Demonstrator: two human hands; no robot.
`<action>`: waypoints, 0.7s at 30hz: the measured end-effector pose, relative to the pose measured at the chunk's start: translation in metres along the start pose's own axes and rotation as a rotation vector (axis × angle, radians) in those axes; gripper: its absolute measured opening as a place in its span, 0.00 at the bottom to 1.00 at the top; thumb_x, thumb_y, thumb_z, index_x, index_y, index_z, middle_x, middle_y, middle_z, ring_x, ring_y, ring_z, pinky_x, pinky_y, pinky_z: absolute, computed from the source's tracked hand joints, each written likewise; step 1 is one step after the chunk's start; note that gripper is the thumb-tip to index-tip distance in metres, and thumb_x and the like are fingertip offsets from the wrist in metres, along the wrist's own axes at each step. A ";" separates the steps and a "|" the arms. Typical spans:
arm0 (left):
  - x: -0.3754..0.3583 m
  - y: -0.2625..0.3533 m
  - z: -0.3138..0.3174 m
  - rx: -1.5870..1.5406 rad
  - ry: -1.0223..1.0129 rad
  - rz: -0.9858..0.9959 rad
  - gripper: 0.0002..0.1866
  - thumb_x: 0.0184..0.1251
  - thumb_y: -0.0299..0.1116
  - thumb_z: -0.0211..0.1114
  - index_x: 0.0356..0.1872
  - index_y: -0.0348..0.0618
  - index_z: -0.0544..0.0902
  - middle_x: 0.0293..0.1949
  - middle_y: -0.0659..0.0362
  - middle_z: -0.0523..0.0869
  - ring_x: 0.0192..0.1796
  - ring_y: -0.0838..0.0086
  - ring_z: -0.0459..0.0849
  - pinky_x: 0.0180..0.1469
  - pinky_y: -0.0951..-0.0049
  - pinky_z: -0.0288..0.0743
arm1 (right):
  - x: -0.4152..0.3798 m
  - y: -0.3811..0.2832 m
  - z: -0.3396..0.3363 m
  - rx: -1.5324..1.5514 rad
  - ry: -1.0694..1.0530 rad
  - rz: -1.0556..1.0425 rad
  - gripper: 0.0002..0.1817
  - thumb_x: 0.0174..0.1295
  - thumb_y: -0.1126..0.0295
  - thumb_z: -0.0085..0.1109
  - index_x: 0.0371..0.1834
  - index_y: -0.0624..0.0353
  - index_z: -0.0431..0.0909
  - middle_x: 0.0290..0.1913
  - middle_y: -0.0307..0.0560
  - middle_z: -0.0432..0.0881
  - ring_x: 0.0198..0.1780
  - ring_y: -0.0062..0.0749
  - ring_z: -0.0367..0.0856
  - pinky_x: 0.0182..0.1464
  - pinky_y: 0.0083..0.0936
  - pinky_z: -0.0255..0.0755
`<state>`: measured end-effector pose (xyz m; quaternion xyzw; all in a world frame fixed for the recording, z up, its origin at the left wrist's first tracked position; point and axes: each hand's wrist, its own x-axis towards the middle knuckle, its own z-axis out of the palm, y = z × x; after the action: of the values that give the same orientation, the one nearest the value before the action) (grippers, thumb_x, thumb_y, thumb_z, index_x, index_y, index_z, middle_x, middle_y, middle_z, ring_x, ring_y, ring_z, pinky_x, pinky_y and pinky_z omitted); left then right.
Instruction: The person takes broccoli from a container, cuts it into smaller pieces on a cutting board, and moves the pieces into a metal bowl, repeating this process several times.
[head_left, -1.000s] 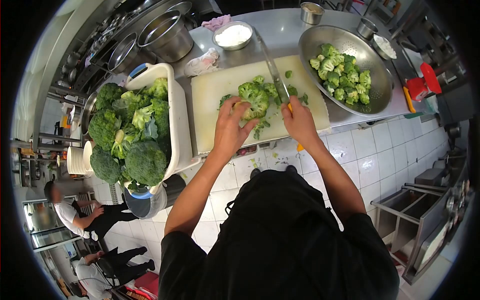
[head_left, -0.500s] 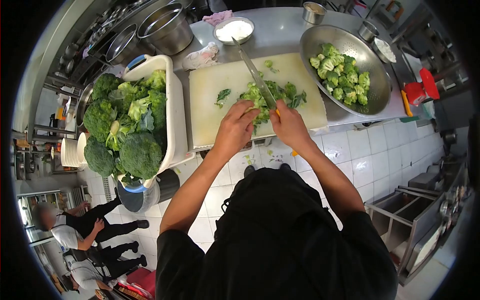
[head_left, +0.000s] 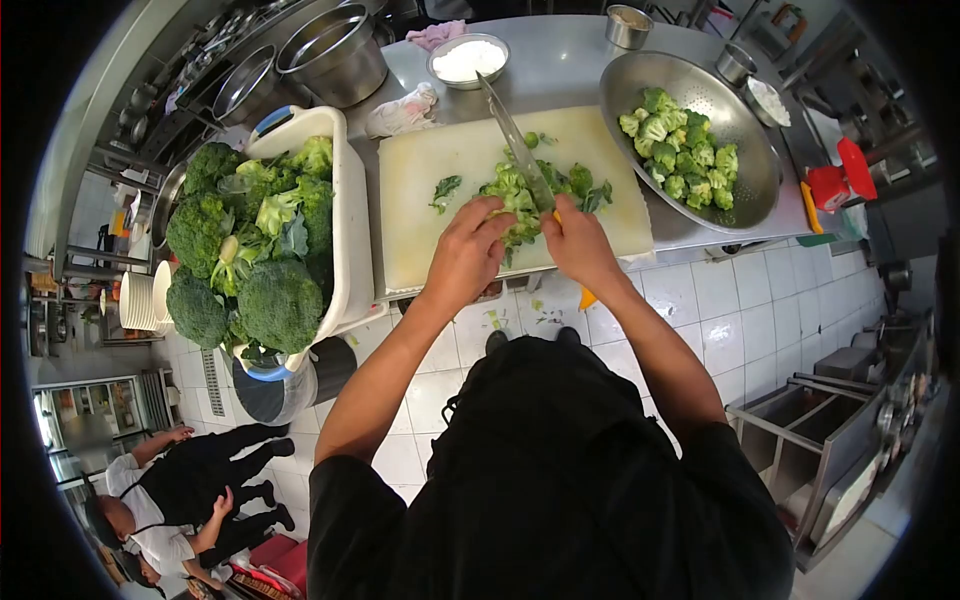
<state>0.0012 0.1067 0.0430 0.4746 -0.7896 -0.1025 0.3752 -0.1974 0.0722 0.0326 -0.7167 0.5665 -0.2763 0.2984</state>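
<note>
My right hand (head_left: 578, 245) is wrapped round the handle of a long knife (head_left: 522, 150), whose blade points away from me over the white cutting board (head_left: 420, 165). Against the near side of the cut broccoli (head_left: 515, 195) rests my left hand (head_left: 468, 252), fingers curled together; what they press on is partly hidden. Leaf scraps (head_left: 445, 190) lie left of the pile. Left of the board, a white crate (head_left: 350, 220) holds whole broccoli heads (head_left: 280, 305). On the right, a metal colander (head_left: 755, 165) contains small florets (head_left: 690, 150).
A bowl of white stuff (head_left: 470, 60), a crumpled cloth (head_left: 402, 112) and large metal pots (head_left: 332, 55) stand behind the board. A red object (head_left: 840, 178) is at the far right. Two other people (head_left: 180, 480) stand at the lower left.
The knife blade has shifted slightly to the right at its tip, and my right hand has moved slightly. At the lower left, the other people have changed position.
</note>
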 end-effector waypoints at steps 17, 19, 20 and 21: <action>-0.009 -0.020 -0.012 0.105 -0.034 0.054 0.21 0.49 0.09 0.63 0.46 0.37 0.87 0.59 0.50 0.81 0.59 0.51 0.81 0.55 0.58 0.83 | -0.003 0.003 -0.016 0.030 0.009 -0.087 0.13 0.71 0.68 0.56 0.51 0.65 0.71 0.27 0.66 0.83 0.34 0.70 0.83 0.41 0.59 0.75; -0.009 -0.019 -0.017 0.131 -0.097 0.097 0.22 0.47 0.09 0.63 0.46 0.37 0.86 0.58 0.51 0.81 0.62 0.52 0.80 0.57 0.58 0.82 | -0.005 -0.003 -0.012 0.024 -0.005 -0.113 0.10 0.70 0.69 0.56 0.46 0.64 0.70 0.27 0.66 0.83 0.34 0.69 0.83 0.40 0.58 0.75; -0.010 -0.020 -0.018 0.133 -0.102 0.107 0.22 0.46 0.10 0.63 0.46 0.37 0.86 0.58 0.51 0.81 0.62 0.52 0.79 0.58 0.58 0.82 | -0.004 0.000 -0.007 0.015 -0.008 -0.135 0.09 0.71 0.69 0.56 0.45 0.64 0.70 0.27 0.66 0.83 0.34 0.69 0.83 0.39 0.58 0.75; -0.010 -0.021 -0.019 0.137 -0.106 0.116 0.23 0.45 0.10 0.64 0.45 0.37 0.86 0.58 0.51 0.81 0.63 0.51 0.79 0.58 0.57 0.81 | -0.004 0.002 -0.003 0.007 -0.010 -0.159 0.09 0.71 0.69 0.55 0.45 0.64 0.70 0.27 0.66 0.83 0.34 0.69 0.83 0.39 0.59 0.75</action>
<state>0.0308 0.1074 0.0402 0.4463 -0.8397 -0.0514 0.3049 -0.2018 0.0749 0.0326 -0.7599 0.5053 -0.2973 0.2808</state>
